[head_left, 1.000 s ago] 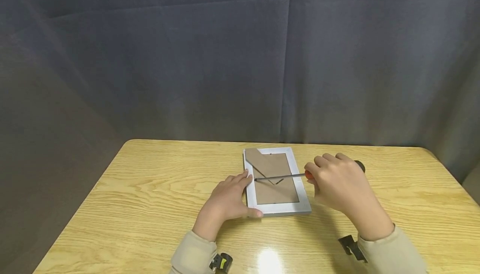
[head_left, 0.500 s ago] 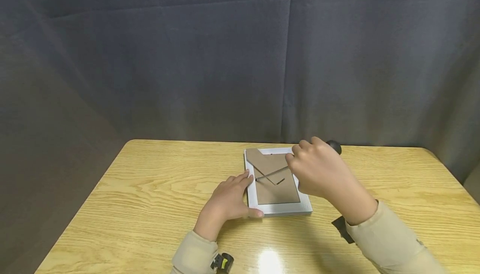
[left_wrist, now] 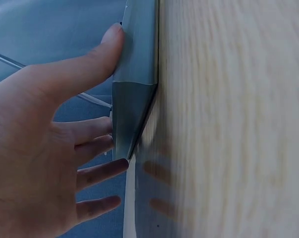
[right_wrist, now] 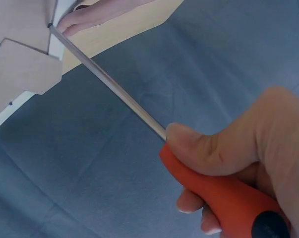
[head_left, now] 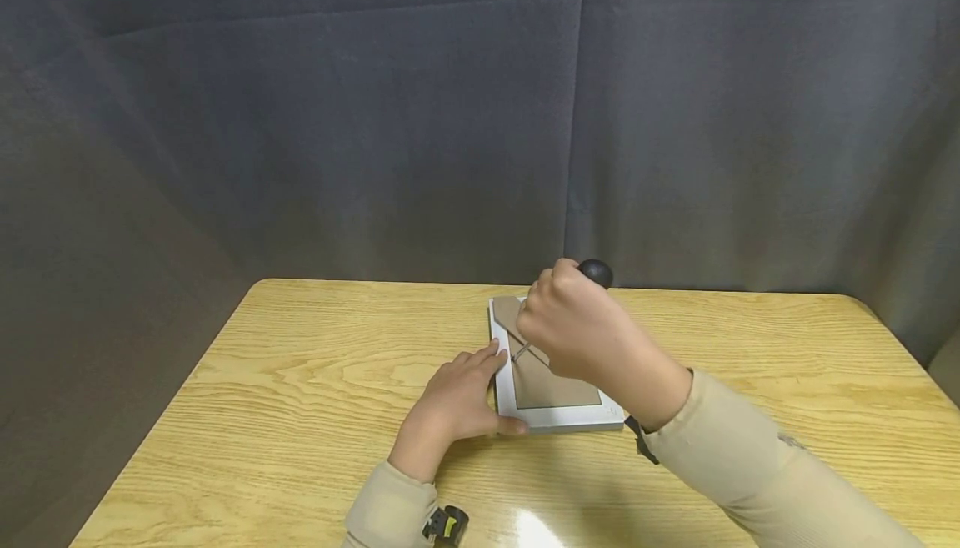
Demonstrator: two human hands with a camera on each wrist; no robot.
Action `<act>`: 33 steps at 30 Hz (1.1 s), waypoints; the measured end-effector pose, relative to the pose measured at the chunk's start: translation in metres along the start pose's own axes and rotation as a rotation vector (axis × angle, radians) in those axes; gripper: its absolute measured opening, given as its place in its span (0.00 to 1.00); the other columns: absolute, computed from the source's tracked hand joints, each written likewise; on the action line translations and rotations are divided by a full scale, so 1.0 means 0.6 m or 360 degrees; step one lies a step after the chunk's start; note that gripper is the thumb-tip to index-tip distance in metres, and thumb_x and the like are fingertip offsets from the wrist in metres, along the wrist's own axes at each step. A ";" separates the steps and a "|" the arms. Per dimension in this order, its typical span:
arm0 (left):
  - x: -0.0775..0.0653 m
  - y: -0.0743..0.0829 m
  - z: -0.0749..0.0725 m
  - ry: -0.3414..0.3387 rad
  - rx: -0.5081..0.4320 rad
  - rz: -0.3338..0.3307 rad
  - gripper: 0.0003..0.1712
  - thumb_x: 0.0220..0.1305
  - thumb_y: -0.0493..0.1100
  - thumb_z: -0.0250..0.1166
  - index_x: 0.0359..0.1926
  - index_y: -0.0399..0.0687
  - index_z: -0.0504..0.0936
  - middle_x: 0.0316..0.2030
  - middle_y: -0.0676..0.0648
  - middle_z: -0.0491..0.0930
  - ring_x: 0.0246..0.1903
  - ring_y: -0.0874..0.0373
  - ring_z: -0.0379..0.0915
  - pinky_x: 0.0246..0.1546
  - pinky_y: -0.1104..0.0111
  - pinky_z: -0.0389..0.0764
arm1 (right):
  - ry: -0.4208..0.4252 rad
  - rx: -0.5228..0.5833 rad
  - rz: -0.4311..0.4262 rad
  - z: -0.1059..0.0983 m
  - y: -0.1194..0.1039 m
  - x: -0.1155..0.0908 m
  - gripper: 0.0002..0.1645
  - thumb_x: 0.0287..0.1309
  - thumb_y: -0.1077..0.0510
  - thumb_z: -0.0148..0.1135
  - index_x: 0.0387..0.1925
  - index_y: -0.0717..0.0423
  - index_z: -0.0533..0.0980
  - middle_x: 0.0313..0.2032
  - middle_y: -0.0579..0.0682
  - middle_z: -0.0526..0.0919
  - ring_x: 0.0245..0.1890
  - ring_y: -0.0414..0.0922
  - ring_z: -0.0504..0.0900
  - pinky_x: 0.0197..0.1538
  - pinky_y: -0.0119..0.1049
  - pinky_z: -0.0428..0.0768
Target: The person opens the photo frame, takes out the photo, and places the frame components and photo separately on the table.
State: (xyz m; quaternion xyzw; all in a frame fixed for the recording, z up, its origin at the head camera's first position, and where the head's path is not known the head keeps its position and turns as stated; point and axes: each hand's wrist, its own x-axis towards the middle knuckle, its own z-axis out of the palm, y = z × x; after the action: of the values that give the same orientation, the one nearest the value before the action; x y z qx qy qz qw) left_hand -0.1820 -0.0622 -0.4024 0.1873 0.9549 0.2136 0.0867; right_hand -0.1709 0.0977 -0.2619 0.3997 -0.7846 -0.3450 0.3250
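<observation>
A white picture frame (head_left: 564, 418) lies face down on the table, its brown backing board (head_left: 551, 388) showing with a brown stand flap (head_left: 506, 309) over it. My left hand (head_left: 456, 396) rests against the frame's near left corner, thumb on the front edge and straight fingers along the left side. My right hand (head_left: 585, 331) grips a screwdriver (right_wrist: 199, 186) by its orange and black handle. The steel shaft (right_wrist: 112, 84) slants down, its tip at a small dark tab (right_wrist: 50, 25) on the inner left edge of the border. Part of the frame is hidden behind my right hand.
The wooden table (head_left: 300, 364) extends to both sides of the frame. A dark grey curtain (head_left: 420, 156) hangs behind its far edge. Dark straps with small devices (head_left: 446, 525) sit at both wrists.
My right hand has swung left over the frame and raised the screwdriver's handle, so the shaft stands steeper. The tip stays at the left inner edge. My left hand has hardly moved.
</observation>
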 end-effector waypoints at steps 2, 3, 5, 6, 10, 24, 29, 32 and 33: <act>0.000 0.001 0.000 0.0003 0.0001 0.0003 0.59 0.36 0.68 0.70 0.69 0.50 0.62 0.72 0.48 0.58 0.67 0.48 0.56 0.67 0.49 0.62 | 0.0018 -0.0028 -0.0005 0.000 -0.001 0.002 0.05 0.22 0.57 0.59 0.06 0.47 0.71 0.07 0.41 0.71 0.11 0.41 0.64 0.19 0.36 0.70; 0.001 0.001 -0.001 0.0002 0.0000 0.0002 0.59 0.36 0.68 0.70 0.70 0.51 0.62 0.72 0.48 0.58 0.67 0.49 0.56 0.67 0.49 0.62 | 0.0020 -0.0033 -0.0005 0.000 -0.001 0.003 0.05 0.22 0.57 0.59 0.06 0.46 0.70 0.07 0.41 0.71 0.11 0.41 0.64 0.18 0.36 0.70; 0.000 0.002 -0.001 0.0000 0.0002 0.0005 0.59 0.36 0.68 0.70 0.70 0.50 0.62 0.72 0.48 0.58 0.67 0.48 0.56 0.67 0.49 0.62 | 0.0001 -0.0022 0.0004 0.000 0.001 0.001 0.06 0.21 0.57 0.59 0.06 0.46 0.70 0.07 0.41 0.70 0.11 0.41 0.63 0.18 0.35 0.69; 0.000 0.002 -0.002 -0.0002 0.0006 0.0005 0.59 0.36 0.68 0.70 0.70 0.50 0.62 0.73 0.47 0.58 0.67 0.48 0.56 0.67 0.49 0.62 | -0.0017 -0.0005 0.0009 0.000 0.002 0.000 0.06 0.22 0.56 0.60 0.06 0.46 0.69 0.07 0.41 0.70 0.11 0.40 0.63 0.18 0.34 0.68; -0.002 0.003 -0.003 -0.0002 0.0034 0.0009 0.60 0.36 0.69 0.70 0.69 0.50 0.62 0.73 0.47 0.57 0.67 0.49 0.56 0.67 0.50 0.63 | -0.0105 0.0110 0.0032 0.005 0.011 -0.009 0.09 0.21 0.51 0.64 0.09 0.48 0.72 0.09 0.43 0.73 0.13 0.41 0.65 0.18 0.33 0.66; -0.003 -0.001 0.000 -0.0006 -0.0043 0.0010 0.60 0.35 0.69 0.70 0.69 0.50 0.62 0.73 0.47 0.57 0.67 0.47 0.55 0.67 0.47 0.61 | 0.0000 0.0678 0.0370 0.085 0.051 -0.082 0.12 0.27 0.64 0.58 0.06 0.47 0.66 0.08 0.41 0.69 0.12 0.40 0.65 0.19 0.36 0.70; -0.003 0.000 -0.001 -0.0011 -0.0085 0.0023 0.60 0.35 0.69 0.70 0.69 0.49 0.62 0.73 0.46 0.56 0.68 0.45 0.54 0.67 0.45 0.60 | 0.0036 0.0740 0.0399 0.103 0.052 -0.095 0.10 0.26 0.65 0.58 0.08 0.46 0.69 0.09 0.41 0.71 0.12 0.39 0.67 0.18 0.35 0.69; -0.004 0.000 -0.001 -0.0012 -0.0097 0.0025 0.60 0.35 0.68 0.70 0.70 0.49 0.62 0.73 0.47 0.55 0.68 0.45 0.54 0.67 0.44 0.60 | 0.0045 0.0743 0.0391 0.107 0.053 -0.096 0.12 0.27 0.66 0.57 0.08 0.46 0.68 0.08 0.41 0.69 0.12 0.39 0.65 0.18 0.35 0.66; -0.004 -0.001 -0.001 -0.0011 -0.0103 0.0024 0.60 0.35 0.68 0.70 0.70 0.49 0.62 0.73 0.47 0.55 0.68 0.45 0.54 0.67 0.44 0.61 | 0.0040 0.0741 0.0388 0.108 0.053 -0.095 0.12 0.28 0.66 0.57 0.08 0.46 0.68 0.08 0.41 0.69 0.12 0.39 0.65 0.18 0.35 0.66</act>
State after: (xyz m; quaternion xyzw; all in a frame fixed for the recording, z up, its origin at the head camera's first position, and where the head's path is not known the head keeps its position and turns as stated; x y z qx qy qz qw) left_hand -0.1803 -0.0637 -0.4015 0.1925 0.9457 0.2442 0.0945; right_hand -0.2080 0.1789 -0.2856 0.3706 -0.8811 -0.1084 0.2731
